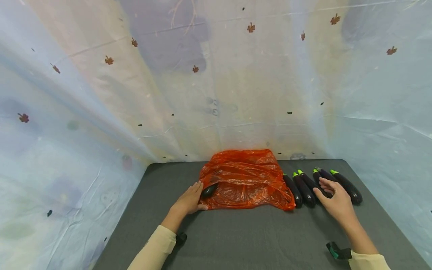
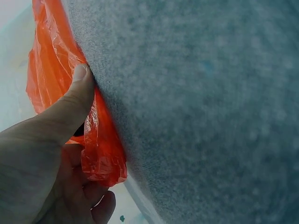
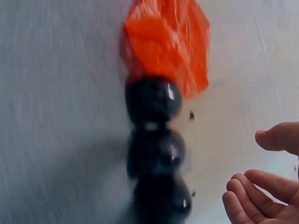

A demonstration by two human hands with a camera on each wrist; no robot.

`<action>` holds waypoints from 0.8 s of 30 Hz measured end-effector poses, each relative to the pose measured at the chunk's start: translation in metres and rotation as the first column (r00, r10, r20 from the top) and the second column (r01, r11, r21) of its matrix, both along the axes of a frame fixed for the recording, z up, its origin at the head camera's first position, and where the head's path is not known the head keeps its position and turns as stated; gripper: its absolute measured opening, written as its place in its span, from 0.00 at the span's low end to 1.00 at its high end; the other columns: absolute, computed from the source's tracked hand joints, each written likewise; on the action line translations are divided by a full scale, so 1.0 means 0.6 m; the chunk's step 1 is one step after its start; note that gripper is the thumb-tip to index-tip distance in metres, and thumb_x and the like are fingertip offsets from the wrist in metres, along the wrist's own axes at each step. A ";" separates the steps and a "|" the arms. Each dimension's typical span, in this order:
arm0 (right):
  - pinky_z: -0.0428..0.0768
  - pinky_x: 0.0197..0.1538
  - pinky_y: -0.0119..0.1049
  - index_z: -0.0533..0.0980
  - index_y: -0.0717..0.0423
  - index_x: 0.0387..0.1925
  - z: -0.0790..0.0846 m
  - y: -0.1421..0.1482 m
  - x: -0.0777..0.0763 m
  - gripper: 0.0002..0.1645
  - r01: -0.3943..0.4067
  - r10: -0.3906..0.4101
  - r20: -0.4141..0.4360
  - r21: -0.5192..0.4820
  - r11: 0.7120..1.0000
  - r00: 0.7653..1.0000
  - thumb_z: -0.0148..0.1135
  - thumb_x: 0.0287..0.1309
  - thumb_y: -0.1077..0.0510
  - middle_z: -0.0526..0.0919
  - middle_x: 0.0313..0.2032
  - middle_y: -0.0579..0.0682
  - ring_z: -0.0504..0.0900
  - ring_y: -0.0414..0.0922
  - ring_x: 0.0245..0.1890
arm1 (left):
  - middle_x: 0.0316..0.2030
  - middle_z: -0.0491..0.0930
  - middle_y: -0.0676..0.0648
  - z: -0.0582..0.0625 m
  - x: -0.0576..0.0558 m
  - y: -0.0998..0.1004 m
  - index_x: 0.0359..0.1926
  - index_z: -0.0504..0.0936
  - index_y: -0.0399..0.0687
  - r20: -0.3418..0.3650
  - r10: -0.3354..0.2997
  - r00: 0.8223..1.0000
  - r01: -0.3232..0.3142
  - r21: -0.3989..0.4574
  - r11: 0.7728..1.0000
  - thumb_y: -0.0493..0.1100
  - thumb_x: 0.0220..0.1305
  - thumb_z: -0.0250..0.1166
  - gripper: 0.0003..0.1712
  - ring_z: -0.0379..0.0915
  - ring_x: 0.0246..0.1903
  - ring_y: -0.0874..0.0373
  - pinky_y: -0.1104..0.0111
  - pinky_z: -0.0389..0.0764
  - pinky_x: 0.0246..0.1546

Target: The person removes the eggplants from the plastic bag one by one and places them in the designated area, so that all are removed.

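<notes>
A red plastic bag [image 1: 243, 176] lies on the table with its mouth at the left. One dark eggplant [image 1: 209, 191] shows its rounded end in that mouth. My left hand [image 1: 189, 198] grips the bag's left edge, thumb on the near side and fingers on the far side. To the bag's right, several purple-black eggplants [image 1: 304, 190] with green stem ends lie in a row. Over the right part of this row hovers my right hand [image 1: 335, 200], thumb and fingers apart. The right wrist view shows nothing between the fingertips [image 3: 238, 184] and thumb.
The dark grey table [image 1: 236, 236] reaches back to a pale plastic sheet [image 1: 216, 86] hung behind it and at both sides. At the row's far right lies another eggplant [image 1: 349, 189], close to the table's right edge.
</notes>
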State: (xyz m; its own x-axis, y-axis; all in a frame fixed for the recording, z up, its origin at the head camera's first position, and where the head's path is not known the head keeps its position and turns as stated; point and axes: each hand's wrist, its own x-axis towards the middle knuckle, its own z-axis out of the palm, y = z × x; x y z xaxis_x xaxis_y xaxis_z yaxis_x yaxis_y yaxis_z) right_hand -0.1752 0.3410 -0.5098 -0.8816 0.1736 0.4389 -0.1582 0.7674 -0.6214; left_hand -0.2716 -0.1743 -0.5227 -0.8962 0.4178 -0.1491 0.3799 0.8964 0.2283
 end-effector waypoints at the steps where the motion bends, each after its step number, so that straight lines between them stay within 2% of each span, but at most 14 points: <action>1: 0.80 0.50 0.26 0.76 0.70 0.67 -0.001 -0.008 -0.002 0.31 -0.014 0.014 -0.009 0.000 1.000 1.000 0.74 0.69 0.59 0.81 0.55 0.67 0.83 0.65 0.52 | 0.84 0.51 0.35 -0.001 0.000 -0.001 0.84 0.55 0.32 0.001 0.002 1.000 -0.002 0.003 1.000 0.58 0.68 0.73 0.58 0.47 0.84 0.40 0.50 0.53 0.83; 3: 0.74 0.49 0.16 0.77 0.70 0.66 -0.003 -0.024 -0.007 0.31 -0.048 0.047 -0.023 -0.008 0.999 0.999 0.74 0.68 0.60 0.82 0.55 0.67 0.84 0.64 0.52 | 0.84 0.51 0.35 -0.002 0.000 -0.003 0.84 0.54 0.33 0.005 0.005 1.000 -0.005 0.004 1.000 0.59 0.68 0.73 0.59 0.46 0.84 0.41 0.50 0.53 0.83; 5: 0.74 0.50 0.15 0.77 0.70 0.66 -0.006 -0.041 -0.010 0.30 -0.080 0.079 -0.029 -0.009 0.997 0.996 0.75 0.67 0.61 0.82 0.54 0.66 0.84 0.63 0.51 | 0.85 0.50 0.36 -0.002 0.000 -0.005 0.84 0.53 0.33 0.007 0.007 1.000 -0.007 0.010 1.000 0.59 0.69 0.73 0.59 0.46 0.84 0.41 0.50 0.52 0.83; 8: 0.78 0.51 0.22 0.78 0.69 0.65 -0.010 -0.065 -0.015 0.30 -0.113 0.113 -0.020 -0.009 0.994 0.993 0.75 0.67 0.60 0.83 0.54 0.64 0.84 0.61 0.51 | 0.85 0.49 0.35 -0.002 0.001 -0.008 0.84 0.52 0.32 0.011 0.005 1.000 -0.005 0.010 1.000 0.58 0.69 0.73 0.59 0.45 0.84 0.40 0.49 0.51 0.83; 12: 0.84 0.54 0.40 0.79 0.68 0.65 -0.011 -0.098 -0.021 0.29 -0.151 0.151 0.003 -0.018 0.988 0.989 0.75 0.67 0.60 0.83 0.54 0.62 0.85 0.59 0.52 | 0.85 0.49 0.35 -0.002 0.004 -0.012 0.84 0.52 0.32 0.001 0.001 1.000 -0.001 0.012 1.000 0.57 0.69 0.73 0.59 0.44 0.84 0.40 0.49 0.51 0.83; 16: 0.84 0.56 0.57 0.78 0.68 0.66 -0.011 -0.129 -0.025 0.29 -0.202 0.203 0.019 -0.038 0.979 0.979 0.75 0.67 0.60 0.83 0.54 0.61 0.85 0.58 0.51 | 0.85 0.49 0.34 -0.004 0.006 -0.014 0.84 0.52 0.31 -0.016 -0.008 1.000 0.009 0.019 1.000 0.57 0.69 0.73 0.59 0.45 0.84 0.40 0.49 0.51 0.83; 20: 0.84 0.56 0.61 0.78 0.68 0.66 -0.012 -0.156 -0.031 0.29 -0.252 0.253 0.021 -0.055 0.966 0.967 0.74 0.68 0.61 0.83 0.54 0.61 0.85 0.59 0.52 | 0.85 0.49 0.35 -0.007 0.006 -0.013 0.84 0.52 0.32 -0.018 -0.011 1.000 0.011 0.020 1.000 0.58 0.69 0.73 0.59 0.45 0.84 0.40 0.49 0.52 0.83; 24: 0.84 0.56 0.61 0.79 0.66 0.66 -0.015 -0.184 -0.039 0.29 -0.287 0.289 0.029 -0.051 0.956 0.957 0.75 0.67 0.59 0.84 0.53 0.60 0.85 0.57 0.52 | 0.85 0.50 0.36 -0.009 0.004 -0.011 0.84 0.53 0.33 -0.013 -0.009 1.000 0.010 0.012 1.000 0.59 0.70 0.72 0.58 0.46 0.84 0.41 0.49 0.53 0.83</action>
